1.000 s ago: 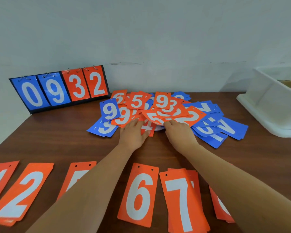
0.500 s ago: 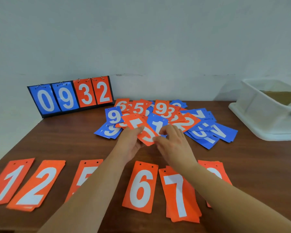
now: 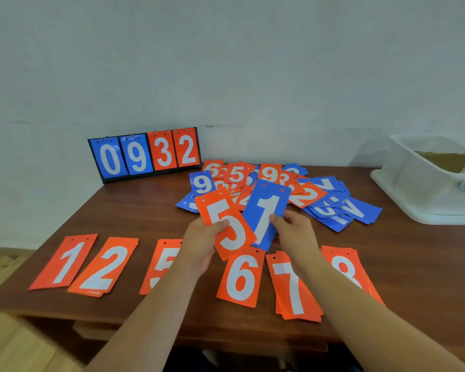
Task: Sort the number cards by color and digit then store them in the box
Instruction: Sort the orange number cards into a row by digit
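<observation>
Head view: we are sorting, left hand (image 3: 199,244) pinching an orange rectangular 5 card (image 3: 232,238), right hand (image 3: 297,230) a blue 1 card (image 3: 266,204); next, we judge, the 5 joins its orange 5 pile (image 3: 163,264).

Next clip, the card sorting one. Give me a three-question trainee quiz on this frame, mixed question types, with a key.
1. True or false: the left hand holds a blue 9.
2. Which digit is on the blue card pinched by the right hand? A) 7 B) 1 C) 0
3. Fill in: the flip scoreboard standing against the wall reads ____.

Key
1. False: it holds the orange 5 card.
2. B
3. 0932
</observation>
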Tool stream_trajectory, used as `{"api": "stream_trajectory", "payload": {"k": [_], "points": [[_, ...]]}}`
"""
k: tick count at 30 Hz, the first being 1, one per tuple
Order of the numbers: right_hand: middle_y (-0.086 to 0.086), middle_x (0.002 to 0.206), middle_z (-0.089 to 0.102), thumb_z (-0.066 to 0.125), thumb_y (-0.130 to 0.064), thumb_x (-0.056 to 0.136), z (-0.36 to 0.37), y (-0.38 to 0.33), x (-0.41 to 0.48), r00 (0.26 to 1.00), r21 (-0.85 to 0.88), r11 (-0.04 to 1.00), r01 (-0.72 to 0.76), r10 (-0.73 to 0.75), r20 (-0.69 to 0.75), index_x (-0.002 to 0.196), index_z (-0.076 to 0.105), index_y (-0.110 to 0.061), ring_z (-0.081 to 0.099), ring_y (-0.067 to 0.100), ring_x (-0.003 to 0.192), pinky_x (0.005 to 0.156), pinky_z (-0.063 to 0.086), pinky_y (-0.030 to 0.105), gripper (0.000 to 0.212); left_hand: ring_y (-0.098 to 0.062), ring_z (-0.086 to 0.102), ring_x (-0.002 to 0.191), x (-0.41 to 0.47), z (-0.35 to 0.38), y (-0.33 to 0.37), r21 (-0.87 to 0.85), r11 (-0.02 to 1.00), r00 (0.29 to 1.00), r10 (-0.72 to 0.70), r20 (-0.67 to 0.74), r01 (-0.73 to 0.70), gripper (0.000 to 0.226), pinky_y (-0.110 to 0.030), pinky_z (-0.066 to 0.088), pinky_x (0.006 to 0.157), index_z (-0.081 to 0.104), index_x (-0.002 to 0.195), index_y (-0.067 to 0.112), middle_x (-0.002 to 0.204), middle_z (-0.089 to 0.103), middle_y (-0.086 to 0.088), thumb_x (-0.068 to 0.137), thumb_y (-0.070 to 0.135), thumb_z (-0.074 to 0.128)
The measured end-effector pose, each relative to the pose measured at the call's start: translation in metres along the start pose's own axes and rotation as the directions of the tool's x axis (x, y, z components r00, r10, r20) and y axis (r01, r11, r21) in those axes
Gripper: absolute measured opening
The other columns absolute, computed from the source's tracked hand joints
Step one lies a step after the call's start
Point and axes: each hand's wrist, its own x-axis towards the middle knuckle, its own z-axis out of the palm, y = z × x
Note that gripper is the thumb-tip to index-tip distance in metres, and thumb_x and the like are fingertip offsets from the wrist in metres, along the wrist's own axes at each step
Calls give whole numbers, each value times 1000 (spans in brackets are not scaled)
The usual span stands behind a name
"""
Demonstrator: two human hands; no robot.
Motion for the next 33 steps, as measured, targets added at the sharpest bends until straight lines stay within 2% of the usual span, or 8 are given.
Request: {"api": "stream_trajectory", "payload": {"k": [4,7,12,17,21,26,30,33], "points": [[1,92,70,60,-29,96,-3,-11,-7,997,129,991,-22,31,-65,84,62,-21,71,22,91,89,55,53,15,-27,66,112,-8,-16,8,275,961,979,53,-198,3,59,-48,55,94,47,134,19,117,63,1,83,21,78],[7,97,71,60,-28,96,7,-16,-17,1000,109,994,-8,11,-19,95,64,-8,71,22,90,87,54,51,21,-26,66,112,-14,-24,13,334,942,982,96,-163,-37,60,-44,57,89,42,137,21,128,63,-4,87,21,75],[10,99,67,56,-25,99,44,-11,-30,995,-131,991,-6,19,98,93,63,-4,66,19,84,75,57,41,23,-17,69,105,-21,-26,10,76,997,1000,1,12,-2,32,-47,59,87,50,126,28,118,67,2,97,24,61],[-5,104,58,60,-24,97,73,-8,-31,985,-116,992,-50,68,158,107,63,-15,62,14,101,55,46,20,14,-17,70,105,-21,-43,4,16,999,999,32,1,-32,28,-36,60,82,59,121,24,117,70,-2,99,41,54],[6,87,68,71,-26,89,100,-8,-30,979,-86,995,-56,72,189,82,58,-8,60,10,64,39,40,15,24,-16,70,104,-23,-72,16,285,947,988,135,76,-152,22,-37,60,87,63,114,23,118,70,0,93,30,66],[9,88,75,76,-28,85,151,-12,-30,956,-78,995,-55,75,285,79,61,-9,72,25,84,77,60,46,24,-13,73,89,-4,-143,39,447,872,962,261,-81,-199,25,-32,61,79,69,109,13,100,74,1,85,17,77],[4,84,76,73,-25,87,189,-8,-21,953,-77,995,-60,80,291,83,70,-13,73,25,84,79,60,45,13,-9,70,78,28,-210,58,503,843,882,372,-289,-191,12,-27,58,74,71,101,10,94,74,-1,90,15,71],[7,90,74,70,-26,89,212,-4,-11,950,-119,991,-63,97,298,91,73,-15,71,28,89,83,58,49,12,-26,70,92,60,-255,66,610,788,857,366,-362,-79,17,-34,51,77,72,105,3,102,73,-13,92,12,64]]}}
